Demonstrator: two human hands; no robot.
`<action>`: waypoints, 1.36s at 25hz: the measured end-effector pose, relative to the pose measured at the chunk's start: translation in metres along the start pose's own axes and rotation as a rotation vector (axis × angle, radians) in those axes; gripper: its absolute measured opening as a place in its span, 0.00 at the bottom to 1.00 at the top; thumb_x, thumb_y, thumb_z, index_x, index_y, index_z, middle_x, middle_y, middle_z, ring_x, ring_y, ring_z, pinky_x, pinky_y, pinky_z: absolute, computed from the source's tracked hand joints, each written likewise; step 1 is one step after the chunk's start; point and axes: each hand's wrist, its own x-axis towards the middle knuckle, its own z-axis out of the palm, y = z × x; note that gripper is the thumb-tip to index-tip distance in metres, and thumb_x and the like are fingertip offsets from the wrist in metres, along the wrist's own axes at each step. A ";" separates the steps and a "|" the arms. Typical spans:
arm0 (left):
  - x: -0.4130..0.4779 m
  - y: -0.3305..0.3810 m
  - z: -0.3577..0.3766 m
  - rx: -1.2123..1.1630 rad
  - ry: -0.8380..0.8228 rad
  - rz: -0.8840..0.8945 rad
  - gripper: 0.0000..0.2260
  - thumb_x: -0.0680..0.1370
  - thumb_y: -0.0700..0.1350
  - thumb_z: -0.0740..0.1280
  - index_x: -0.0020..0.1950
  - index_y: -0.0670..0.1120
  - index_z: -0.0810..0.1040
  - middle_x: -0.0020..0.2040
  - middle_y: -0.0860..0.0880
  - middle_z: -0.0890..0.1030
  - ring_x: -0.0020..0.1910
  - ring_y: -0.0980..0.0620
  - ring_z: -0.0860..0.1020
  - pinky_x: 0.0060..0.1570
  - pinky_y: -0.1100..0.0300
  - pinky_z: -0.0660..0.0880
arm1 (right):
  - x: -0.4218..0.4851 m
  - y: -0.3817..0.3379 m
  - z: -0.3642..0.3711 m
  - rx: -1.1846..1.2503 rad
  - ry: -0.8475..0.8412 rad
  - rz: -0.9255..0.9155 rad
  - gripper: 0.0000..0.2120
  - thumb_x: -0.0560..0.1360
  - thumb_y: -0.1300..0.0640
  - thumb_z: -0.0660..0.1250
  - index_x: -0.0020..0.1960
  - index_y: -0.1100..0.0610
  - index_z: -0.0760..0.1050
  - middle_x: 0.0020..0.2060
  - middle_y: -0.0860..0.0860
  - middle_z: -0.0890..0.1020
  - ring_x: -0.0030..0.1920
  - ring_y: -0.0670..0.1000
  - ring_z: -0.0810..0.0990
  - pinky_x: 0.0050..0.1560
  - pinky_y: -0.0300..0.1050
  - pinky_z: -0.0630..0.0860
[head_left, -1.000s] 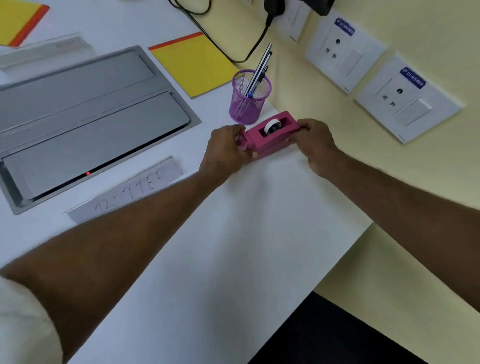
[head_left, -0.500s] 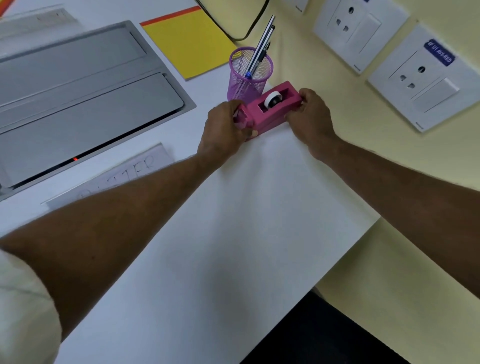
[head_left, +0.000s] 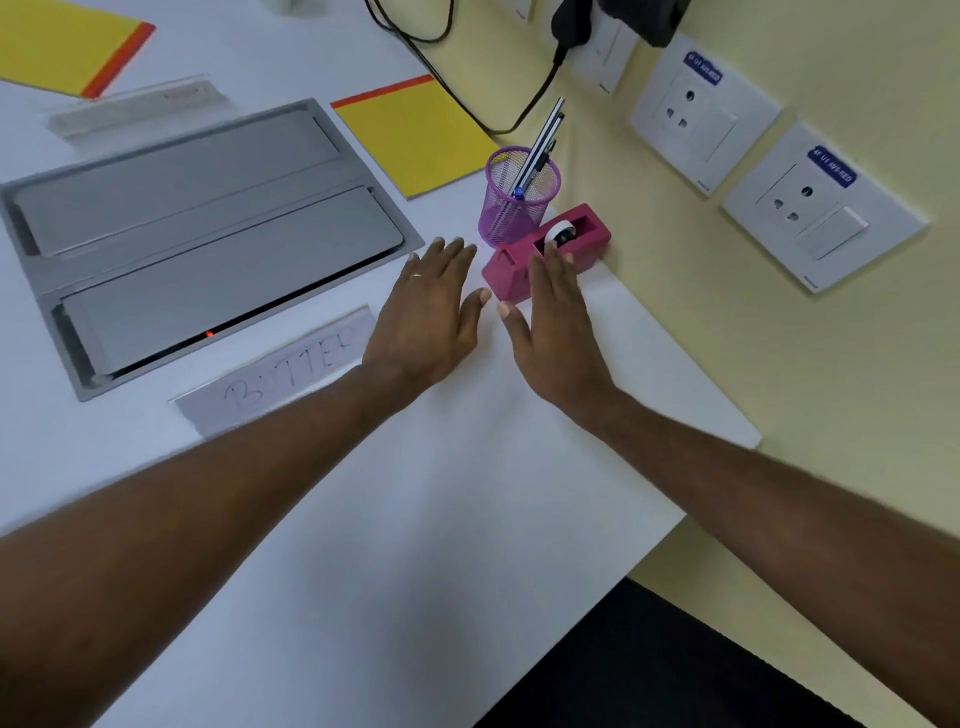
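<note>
A pink tape dispenser (head_left: 582, 244) with a white tape roll (head_left: 561, 231) stands near the table's right edge, close to the wall. My left hand (head_left: 431, 312) lies flat with straight fingers on the white table (head_left: 415, 519), just left of the dispenser and apart from it. My right hand (head_left: 556, 317) is flat too, its fingertips over the dispenser's near side; whether they touch it is unclear. Neither hand holds anything.
A purple mesh pen holder (head_left: 519, 202) with pens stands right behind the dispenser. A grey hatch panel (head_left: 208, 234), a strip lettered "BITTER" (head_left: 280, 374), two yellow pads (head_left: 415, 135) and a clear ruler (head_left: 135, 106) lie to the left. Wall sockets (head_left: 701, 114) and a black cable (head_left: 467, 78) are behind.
Both hands have let go of the tape dispenser and drawn back toward me, fingers now straight. The dispenser stays on the table by the pen holder.
</note>
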 end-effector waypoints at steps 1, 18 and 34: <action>-0.011 -0.004 -0.010 0.032 0.005 0.018 0.25 0.86 0.53 0.54 0.80 0.43 0.60 0.81 0.43 0.62 0.81 0.44 0.57 0.81 0.46 0.53 | -0.004 -0.013 -0.002 -0.009 -0.004 -0.030 0.31 0.83 0.48 0.57 0.80 0.64 0.53 0.80 0.59 0.53 0.81 0.57 0.49 0.80 0.53 0.53; -0.229 -0.214 -0.225 0.180 0.188 -0.201 0.24 0.86 0.53 0.54 0.81 0.46 0.60 0.82 0.48 0.58 0.83 0.49 0.50 0.81 0.46 0.48 | -0.055 -0.353 0.058 0.113 -0.176 -0.311 0.31 0.84 0.44 0.52 0.82 0.55 0.47 0.82 0.51 0.45 0.81 0.50 0.42 0.81 0.54 0.47; -0.362 -0.484 -0.346 0.193 0.227 -0.435 0.23 0.85 0.49 0.58 0.79 0.42 0.65 0.81 0.43 0.62 0.82 0.45 0.55 0.80 0.43 0.54 | -0.096 -0.630 0.236 0.343 -0.465 -0.325 0.30 0.84 0.45 0.53 0.82 0.53 0.48 0.82 0.46 0.45 0.81 0.46 0.43 0.78 0.43 0.46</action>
